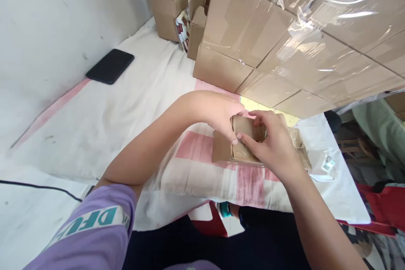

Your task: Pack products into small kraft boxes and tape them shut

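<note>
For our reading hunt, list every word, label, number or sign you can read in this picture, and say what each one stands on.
"DF": seemingly, in teal on the white band of the purple sleeve; neighbouring characters are too distorted to read.
Shiny item at the right: teal marks, too small to read.
Patterned item by the open boxes: reddish marks, no legible words.
Small cardboard box and stacked boxes: nothing legible.
</note>
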A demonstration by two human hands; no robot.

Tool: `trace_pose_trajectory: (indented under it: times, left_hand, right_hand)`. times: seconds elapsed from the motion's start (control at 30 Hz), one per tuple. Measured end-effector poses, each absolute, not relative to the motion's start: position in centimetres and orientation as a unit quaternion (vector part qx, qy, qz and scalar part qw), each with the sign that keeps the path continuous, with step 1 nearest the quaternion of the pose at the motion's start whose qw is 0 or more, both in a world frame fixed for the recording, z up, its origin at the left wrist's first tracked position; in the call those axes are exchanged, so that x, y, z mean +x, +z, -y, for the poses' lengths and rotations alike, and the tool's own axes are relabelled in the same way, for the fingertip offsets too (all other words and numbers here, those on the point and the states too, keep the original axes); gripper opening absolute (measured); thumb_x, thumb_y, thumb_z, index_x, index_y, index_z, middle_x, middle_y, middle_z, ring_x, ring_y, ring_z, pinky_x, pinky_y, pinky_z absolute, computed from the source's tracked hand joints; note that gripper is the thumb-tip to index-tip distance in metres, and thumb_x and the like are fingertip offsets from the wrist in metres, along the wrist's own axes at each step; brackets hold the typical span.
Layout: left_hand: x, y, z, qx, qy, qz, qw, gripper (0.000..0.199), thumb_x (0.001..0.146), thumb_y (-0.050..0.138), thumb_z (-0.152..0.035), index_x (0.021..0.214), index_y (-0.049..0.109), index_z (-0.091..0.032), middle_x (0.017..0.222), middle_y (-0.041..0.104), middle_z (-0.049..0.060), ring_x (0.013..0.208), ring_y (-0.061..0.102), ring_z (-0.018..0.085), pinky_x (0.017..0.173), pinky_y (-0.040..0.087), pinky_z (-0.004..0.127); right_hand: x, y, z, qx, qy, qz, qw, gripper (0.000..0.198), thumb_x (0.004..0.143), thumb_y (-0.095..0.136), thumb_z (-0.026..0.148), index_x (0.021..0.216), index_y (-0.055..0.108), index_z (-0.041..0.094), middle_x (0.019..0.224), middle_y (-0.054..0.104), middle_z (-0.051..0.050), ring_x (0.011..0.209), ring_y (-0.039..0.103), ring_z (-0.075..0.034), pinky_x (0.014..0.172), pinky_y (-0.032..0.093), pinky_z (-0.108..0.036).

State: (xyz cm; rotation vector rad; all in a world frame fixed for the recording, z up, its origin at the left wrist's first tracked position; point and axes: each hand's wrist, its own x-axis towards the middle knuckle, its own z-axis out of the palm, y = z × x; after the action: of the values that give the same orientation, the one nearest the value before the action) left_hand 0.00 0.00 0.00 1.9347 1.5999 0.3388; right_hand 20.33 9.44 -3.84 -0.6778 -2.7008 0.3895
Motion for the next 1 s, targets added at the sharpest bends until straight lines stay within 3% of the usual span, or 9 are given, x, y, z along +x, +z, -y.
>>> trace_pose_trajectory:
  times: [0.13, 0.3, 0.4, 0.53, 0.67, 0.73, 0.83, 0.9, 1.0]
  left_hand:
    - [0.3, -0.1, -0.1, 0.712, 0.116, -0.61, 0.327, 0.053, 0.069, 0.068, -0.063, 0.11, 0.067, -0.029, 0.081, 0.064, 0.001, 0.072, 0.057, 0.021, 0.064, 0.035, 0.031]
    - [1.8, -0.7, -0.5, 0.69, 0.072, -0.658, 0.291, 0.053, 0.074, 0.057, -0.069, 0.091, 0.069, -0.021, 0.076, 0.064, 0.006, 0.069, 0.058, 0.023, 0.065, 0.036, 0.033]
    - [2.5, -1.1, -0.7, 0.689, 0.06, -0.67, 0.271, 0.045, 0.076, 0.058, -0.064, 0.087, 0.064, -0.021, 0.075, 0.064, 0.005, 0.064, 0.056, 0.02, 0.064, 0.035, 0.033]
    - [2.7, -1.7, -1.1, 0.68, 0.054, -0.682, 0.263, 0.037, 0.083, 0.055, -0.058, 0.087, 0.059, -0.022, 0.076, 0.064, 0.003, 0.062, 0.053, 0.019, 0.064, 0.034, 0.032]
    - [1.3, -2.4, -2.2, 0.655, 0.073, -0.688, 0.305, 0.033, 0.087, 0.052, -0.054, 0.08, 0.056, -0.022, 0.072, 0.059, 0.002, 0.063, 0.051, 0.019, 0.062, 0.032, 0.03]
    - [0.3, -2.7, -3.0, 0.646, 0.099, -0.665, 0.361, 0.033, 0.088, 0.054, -0.054, 0.079, 0.056, -0.022, 0.076, 0.058, 0.002, 0.068, 0.053, 0.02, 0.062, 0.032, 0.028]
    - [-1.1, -3.2, -4.1, 0.646, 0.147, -0.611, 0.434, 0.032, 0.087, 0.059, -0.054, 0.08, 0.061, -0.022, 0.085, 0.059, 0.002, 0.078, 0.054, 0.021, 0.065, 0.036, 0.026]
    - [-1.7, -4.1, -4.7, 0.641, 0.181, -0.581, 0.468, 0.032, 0.085, 0.063, -0.055, 0.086, 0.066, -0.023, 0.089, 0.059, 0.003, 0.083, 0.055, 0.021, 0.068, 0.038, 0.026]
    - [-2.1, -6.9, -6.1, 0.598, 0.281, -0.577, 0.48, 0.043, 0.085, 0.059, -0.062, 0.106, 0.069, -0.025, 0.083, 0.057, 0.003, 0.078, 0.053, 0.02, 0.065, 0.041, 0.025]
  right_hand:
    - [20.9, -3.9, -9.4, -0.322, 0.044, 0.92, 0.218, 0.042, 0.081, 0.073, 0.049, 0.113, 0.061, 0.025, 0.106, 0.062, -0.011, 0.102, 0.053, -0.034, 0.089, 0.041, -0.051]
    - [26.2, -4.0, -12.1, -0.375, 0.028, 0.898, 0.229, 0.044, 0.086, 0.066, 0.052, 0.121, 0.061, 0.027, 0.126, 0.061, -0.013, 0.122, 0.051, -0.04, 0.1, 0.038, -0.063]
    - [30.7, -5.4, -15.4, -0.375, 0.135, 0.885, 0.241, 0.062, 0.086, 0.067, 0.056, 0.14, 0.052, 0.031, 0.146, 0.051, -0.012, 0.135, 0.046, -0.039, 0.106, 0.04, -0.061]
    - [34.4, -7.8, -18.4, -0.297, 0.41, 0.852, 0.137, 0.093, 0.086, 0.057, 0.072, 0.161, 0.015, 0.036, 0.169, 0.02, -0.005, 0.153, 0.026, -0.034, 0.119, 0.033, -0.054]
    - [35.0, -7.4, -17.9, -0.235, 0.442, 0.863, 0.074, 0.124, 0.074, 0.072, 0.073, 0.163, -0.003, 0.033, 0.171, 0.006, -0.007, 0.157, 0.011, -0.035, 0.126, 0.019, -0.053]
    - [34.8, -6.4, -16.9, -0.24, 0.391, 0.887, 0.053, 0.124, 0.072, 0.082, 0.055, 0.163, 0.001, 0.032, 0.17, 0.008, -0.009, 0.156, 0.011, -0.035, 0.126, 0.02, -0.052]
    - [34.5, -4.9, -15.2, -0.234, 0.357, 0.903, 0.05, 0.112, 0.072, 0.081, 0.032, 0.162, 0.015, 0.031, 0.162, 0.025, -0.01, 0.15, 0.028, -0.034, 0.121, 0.032, -0.047]
    - [34.6, -4.3, -14.7, -0.213, 0.367, 0.902, 0.077, 0.101, 0.071, 0.081, 0.028, 0.157, 0.029, 0.031, 0.15, 0.038, -0.01, 0.142, 0.04, -0.031, 0.117, 0.037, -0.045]
    - [35.8, -3.6, -15.3, -0.167, 0.373, 0.891, 0.197, 0.081, 0.069, 0.085, 0.039, 0.142, 0.051, 0.029, 0.135, 0.05, -0.009, 0.131, 0.049, -0.031, 0.112, 0.039, -0.044]
